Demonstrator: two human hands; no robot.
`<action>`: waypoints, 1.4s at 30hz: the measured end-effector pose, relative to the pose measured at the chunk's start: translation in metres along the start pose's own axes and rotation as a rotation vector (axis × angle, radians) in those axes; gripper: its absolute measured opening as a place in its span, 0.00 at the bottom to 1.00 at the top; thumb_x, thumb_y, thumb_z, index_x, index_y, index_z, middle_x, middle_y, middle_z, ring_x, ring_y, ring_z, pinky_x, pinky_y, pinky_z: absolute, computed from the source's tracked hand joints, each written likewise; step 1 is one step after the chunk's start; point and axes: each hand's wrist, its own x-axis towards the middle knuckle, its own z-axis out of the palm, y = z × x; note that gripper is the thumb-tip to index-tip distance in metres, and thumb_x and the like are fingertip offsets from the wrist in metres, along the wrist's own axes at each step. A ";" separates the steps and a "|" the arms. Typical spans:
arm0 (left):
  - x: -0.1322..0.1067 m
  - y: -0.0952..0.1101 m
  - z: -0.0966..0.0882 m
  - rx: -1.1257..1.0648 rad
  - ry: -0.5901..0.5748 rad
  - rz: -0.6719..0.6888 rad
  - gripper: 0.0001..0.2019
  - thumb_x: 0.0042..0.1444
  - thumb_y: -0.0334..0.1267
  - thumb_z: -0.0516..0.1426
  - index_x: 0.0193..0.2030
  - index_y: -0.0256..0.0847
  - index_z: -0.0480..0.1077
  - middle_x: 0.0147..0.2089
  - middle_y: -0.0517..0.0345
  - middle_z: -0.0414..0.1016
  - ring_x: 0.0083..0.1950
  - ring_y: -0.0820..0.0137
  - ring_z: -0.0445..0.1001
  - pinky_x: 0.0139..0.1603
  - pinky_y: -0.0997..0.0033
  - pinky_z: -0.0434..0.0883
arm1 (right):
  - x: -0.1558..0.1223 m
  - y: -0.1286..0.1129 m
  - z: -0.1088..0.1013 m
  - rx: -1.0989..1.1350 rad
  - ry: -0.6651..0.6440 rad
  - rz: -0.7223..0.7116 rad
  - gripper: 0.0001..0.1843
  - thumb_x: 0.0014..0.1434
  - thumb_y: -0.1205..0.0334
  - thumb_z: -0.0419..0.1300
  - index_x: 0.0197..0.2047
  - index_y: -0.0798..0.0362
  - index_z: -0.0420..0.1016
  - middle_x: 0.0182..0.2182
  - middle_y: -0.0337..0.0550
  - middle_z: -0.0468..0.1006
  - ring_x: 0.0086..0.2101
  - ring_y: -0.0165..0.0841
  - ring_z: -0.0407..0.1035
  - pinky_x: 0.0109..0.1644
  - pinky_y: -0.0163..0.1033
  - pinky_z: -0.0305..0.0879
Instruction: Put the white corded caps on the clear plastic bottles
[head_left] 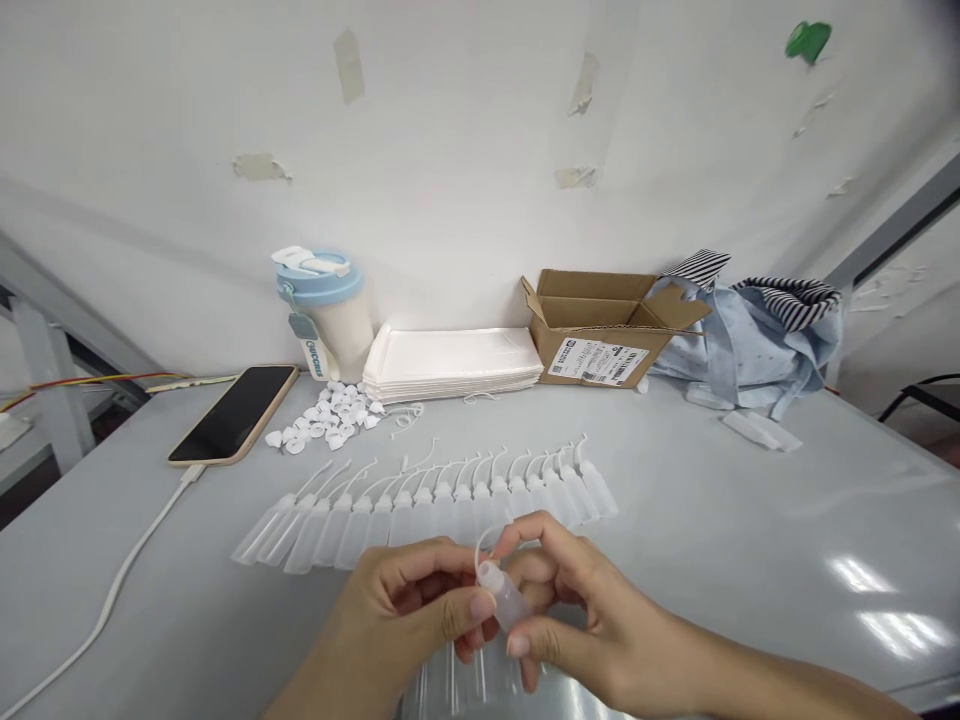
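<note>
Both my hands meet near the front edge of the grey table, pinched on one small clear plastic bottle (pixel 504 592) with a thin white tube curling out of its neck. My left hand (pixel 409 605) grips the neck end with thumb and fingers. My right hand (pixel 574 605) closes round the bottle's body from the right. Just beyond my hands lies a row of several like bottles (pixel 420 505) with tubes, side by side. A heap of small white caps (pixel 330 418) lies further back on the left. More clear bottles (pixel 465 685) lie under my hands.
A phone (pixel 234 414) with a white cable (pixel 112 600) lies at the left. Against the wall stand a blue-lidded cup (pixel 326 310), a stack of white trays (pixel 454 362), an open cardboard box (pixel 604 325) and a blue cloth bag (pixel 750 335).
</note>
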 end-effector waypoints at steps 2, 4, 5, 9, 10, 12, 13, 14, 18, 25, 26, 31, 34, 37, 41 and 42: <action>-0.001 -0.001 -0.001 0.037 -0.012 0.028 0.09 0.54 0.43 0.62 0.29 0.41 0.78 0.22 0.63 0.70 0.25 0.76 0.66 0.30 0.77 0.67 | 0.001 0.000 0.000 0.078 -0.028 -0.017 0.15 0.62 0.61 0.59 0.49 0.48 0.59 0.32 0.36 0.74 0.26 0.25 0.68 0.36 0.37 0.66; -0.001 -0.002 -0.002 0.065 -0.025 0.052 0.10 0.56 0.43 0.60 0.29 0.41 0.78 0.23 0.62 0.70 0.25 0.75 0.67 0.31 0.77 0.67 | 0.001 0.000 0.000 0.172 -0.060 -0.031 0.15 0.63 0.61 0.58 0.50 0.49 0.58 0.34 0.38 0.75 0.26 0.24 0.68 0.34 0.35 0.66; -0.001 -0.003 -0.002 0.074 -0.035 0.061 0.11 0.57 0.43 0.60 0.29 0.41 0.78 0.24 0.62 0.71 0.26 0.75 0.67 0.31 0.77 0.67 | 0.002 0.001 0.000 0.213 -0.076 -0.035 0.14 0.63 0.62 0.58 0.50 0.49 0.58 0.35 0.39 0.75 0.27 0.24 0.68 0.34 0.35 0.66; 0.000 -0.004 -0.004 0.072 -0.062 0.079 0.13 0.59 0.43 0.58 0.28 0.40 0.77 0.25 0.62 0.72 0.27 0.75 0.68 0.31 0.77 0.68 | 0.003 0.003 0.000 0.308 -0.123 -0.024 0.14 0.64 0.61 0.57 0.50 0.49 0.57 0.38 0.41 0.76 0.27 0.23 0.69 0.34 0.34 0.64; 0.001 -0.004 -0.004 0.067 -0.069 0.081 0.13 0.59 0.43 0.58 0.28 0.40 0.77 0.25 0.61 0.72 0.27 0.75 0.68 0.31 0.77 0.68 | 0.003 0.003 0.000 0.318 -0.128 -0.023 0.14 0.64 0.61 0.57 0.50 0.49 0.57 0.38 0.41 0.76 0.27 0.23 0.70 0.34 0.33 0.63; 0.002 -0.003 -0.004 0.050 -0.079 0.078 0.13 0.59 0.43 0.58 0.29 0.40 0.77 0.25 0.61 0.72 0.27 0.75 0.69 0.31 0.77 0.68 | 0.002 0.003 -0.001 0.326 -0.135 -0.020 0.14 0.65 0.61 0.56 0.51 0.49 0.57 0.38 0.41 0.76 0.27 0.23 0.70 0.34 0.33 0.63; 0.002 -0.002 -0.004 0.039 -0.080 0.071 0.12 0.59 0.43 0.58 0.29 0.39 0.78 0.25 0.60 0.73 0.27 0.74 0.69 0.30 0.77 0.68 | 0.002 0.003 -0.001 0.325 -0.138 -0.020 0.13 0.65 0.61 0.56 0.51 0.49 0.57 0.38 0.41 0.76 0.28 0.23 0.70 0.34 0.33 0.62; 0.002 -0.002 -0.004 0.027 -0.078 0.060 0.12 0.58 0.43 0.59 0.29 0.39 0.78 0.25 0.60 0.73 0.27 0.74 0.69 0.30 0.77 0.68 | 0.002 0.003 -0.002 0.322 -0.141 -0.020 0.13 0.65 0.61 0.56 0.51 0.48 0.58 0.38 0.41 0.76 0.28 0.23 0.70 0.35 0.33 0.63; 0.002 0.000 -0.002 -0.034 -0.034 -0.009 0.10 0.55 0.43 0.62 0.30 0.39 0.77 0.23 0.61 0.74 0.26 0.75 0.69 0.31 0.76 0.69 | 0.002 0.005 -0.001 0.317 -0.138 -0.029 0.13 0.65 0.61 0.57 0.50 0.48 0.59 0.38 0.40 0.76 0.28 0.23 0.69 0.35 0.34 0.65; 0.000 -0.002 -0.003 0.003 -0.006 0.038 0.08 0.55 0.41 0.61 0.29 0.40 0.73 0.22 0.63 0.75 0.24 0.76 0.69 0.29 0.78 0.69 | 0.003 0.008 -0.002 0.348 -0.116 -0.002 0.14 0.63 0.58 0.59 0.49 0.50 0.60 0.38 0.42 0.76 0.24 0.21 0.67 0.29 0.30 0.66; -0.001 -0.002 -0.003 0.067 0.009 0.078 0.07 0.56 0.40 0.60 0.30 0.40 0.73 0.23 0.63 0.75 0.25 0.76 0.70 0.29 0.78 0.69 | 0.003 0.007 -0.002 0.337 -0.105 0.003 0.14 0.63 0.58 0.59 0.49 0.50 0.61 0.37 0.41 0.76 0.24 0.21 0.67 0.29 0.30 0.66; -0.007 -0.008 -0.002 0.686 0.203 0.686 0.10 0.57 0.30 0.57 0.45 0.43 0.70 0.38 0.59 0.73 0.35 0.72 0.73 0.34 0.73 0.73 | 0.002 0.004 -0.004 0.250 -0.016 0.018 0.14 0.61 0.58 0.61 0.47 0.50 0.63 0.29 0.32 0.73 0.16 0.15 0.64 0.21 0.22 0.58; -0.009 -0.013 0.001 0.961 0.276 0.930 0.14 0.58 0.29 0.57 0.52 0.38 0.67 0.48 0.48 0.70 0.48 0.63 0.71 0.46 0.63 0.74 | 0.002 0.004 -0.003 0.271 -0.007 0.021 0.15 0.60 0.57 0.62 0.47 0.49 0.63 0.28 0.31 0.72 0.14 0.15 0.62 0.17 0.20 0.56; -0.008 -0.013 0.004 1.111 0.238 1.061 0.15 0.58 0.32 0.59 0.52 0.33 0.66 0.50 0.44 0.72 0.56 0.57 0.67 0.54 0.55 0.72 | 0.002 0.004 -0.003 0.312 -0.023 0.040 0.16 0.61 0.55 0.61 0.48 0.48 0.61 0.32 0.35 0.76 0.13 0.15 0.61 0.16 0.21 0.59; -0.004 -0.011 0.006 1.219 0.245 1.161 0.16 0.56 0.33 0.61 0.50 0.31 0.68 0.48 0.45 0.75 0.55 0.58 0.70 0.54 0.57 0.73 | 0.003 0.003 -0.002 0.377 -0.040 0.065 0.16 0.61 0.53 0.61 0.47 0.48 0.61 0.30 0.33 0.75 0.14 0.17 0.64 0.15 0.21 0.57; -0.003 -0.011 0.006 1.225 0.256 1.165 0.16 0.56 0.31 0.62 0.50 0.30 0.68 0.47 0.45 0.76 0.55 0.58 0.70 0.54 0.59 0.74 | 0.003 0.003 -0.002 0.374 -0.037 0.065 0.16 0.61 0.53 0.60 0.47 0.48 0.61 0.29 0.33 0.75 0.14 0.18 0.65 0.16 0.22 0.57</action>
